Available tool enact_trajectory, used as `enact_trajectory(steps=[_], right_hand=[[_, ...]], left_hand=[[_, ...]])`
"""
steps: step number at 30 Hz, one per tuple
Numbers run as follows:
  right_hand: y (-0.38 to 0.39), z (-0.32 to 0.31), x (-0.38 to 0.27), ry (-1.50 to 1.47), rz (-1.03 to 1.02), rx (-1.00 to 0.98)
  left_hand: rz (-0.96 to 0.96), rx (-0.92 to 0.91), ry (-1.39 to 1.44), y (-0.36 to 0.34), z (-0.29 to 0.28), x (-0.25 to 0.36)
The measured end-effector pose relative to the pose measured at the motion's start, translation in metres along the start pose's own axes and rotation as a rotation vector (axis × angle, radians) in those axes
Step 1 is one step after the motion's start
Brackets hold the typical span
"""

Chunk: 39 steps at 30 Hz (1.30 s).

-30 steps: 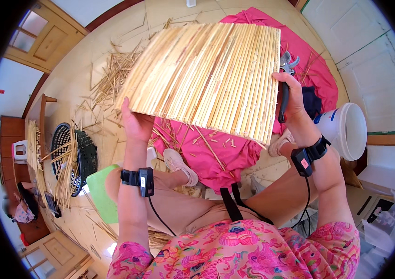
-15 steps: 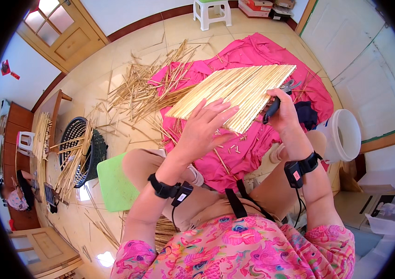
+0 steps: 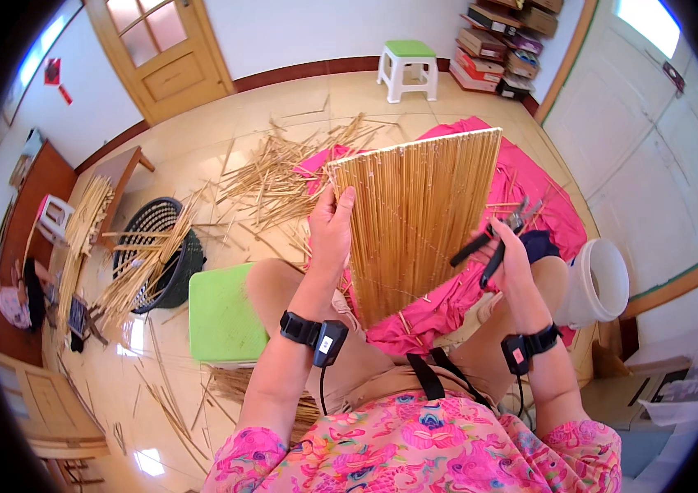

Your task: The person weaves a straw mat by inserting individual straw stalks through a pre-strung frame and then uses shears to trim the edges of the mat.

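Note:
A panel of reed stalks (image 3: 419,218) laid side by side stands tilted up in front of me, its trimmed pale ends along the top edge. My left hand (image 3: 331,230) grips its upper left edge, thumb on the face nearest me. At the panel's right side, my right hand (image 3: 513,259) is closed around pruning shears (image 3: 492,267) with black handles, the metal blades pointing up and away. Whether the right fingers also touch the panel is hard to see. Beneath lies a bright pink cloth (image 3: 521,177) with small cut bits on it.
Loose stalks (image 3: 275,177) are heaped beyond the cloth. To the left are a green stool (image 3: 225,320) and a dark basket (image 3: 152,287) with stalks across it. A white bucket (image 3: 599,283) stands by my right knee. A person (image 3: 16,300) sits far left.
The panel has gone from lying nearly flat to standing up. My left hand, open above it before, now holds its left edge. The shears stay in my right hand; the view has tipped up.

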State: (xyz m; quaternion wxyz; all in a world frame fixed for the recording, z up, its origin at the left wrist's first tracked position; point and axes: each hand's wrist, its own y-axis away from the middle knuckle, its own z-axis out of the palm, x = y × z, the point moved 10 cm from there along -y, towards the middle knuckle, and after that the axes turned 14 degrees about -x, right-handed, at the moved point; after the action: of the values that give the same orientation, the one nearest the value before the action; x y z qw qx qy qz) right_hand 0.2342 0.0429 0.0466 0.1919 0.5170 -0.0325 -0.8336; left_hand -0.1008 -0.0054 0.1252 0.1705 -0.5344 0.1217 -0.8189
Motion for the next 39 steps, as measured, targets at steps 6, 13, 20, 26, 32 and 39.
enact_trajectory(steps=[6,13,20,26,32,39], right_hand=[[0.020,-0.039,0.022,-0.053,0.066,0.078],[0.012,0.043,0.000,-0.073,-0.012,-0.496],[0.029,0.230,0.067,-0.103,0.284,-0.925],[0.064,0.343,0.249,-0.044,0.756,-0.990],[0.063,0.385,0.393,0.135,0.788,-0.777],[0.036,0.403,0.441,0.369,0.740,-0.813]], left_hand=[[0.147,0.232,0.280,0.007,-0.056,0.035],[0.381,0.555,0.226,0.059,-0.159,0.147],[0.712,0.799,0.064,0.209,-0.275,0.302],[0.851,1.043,0.030,0.327,-0.297,0.364],[0.855,1.192,0.020,0.368,-0.276,0.368],[0.894,1.203,0.154,0.381,-0.307,0.348]])
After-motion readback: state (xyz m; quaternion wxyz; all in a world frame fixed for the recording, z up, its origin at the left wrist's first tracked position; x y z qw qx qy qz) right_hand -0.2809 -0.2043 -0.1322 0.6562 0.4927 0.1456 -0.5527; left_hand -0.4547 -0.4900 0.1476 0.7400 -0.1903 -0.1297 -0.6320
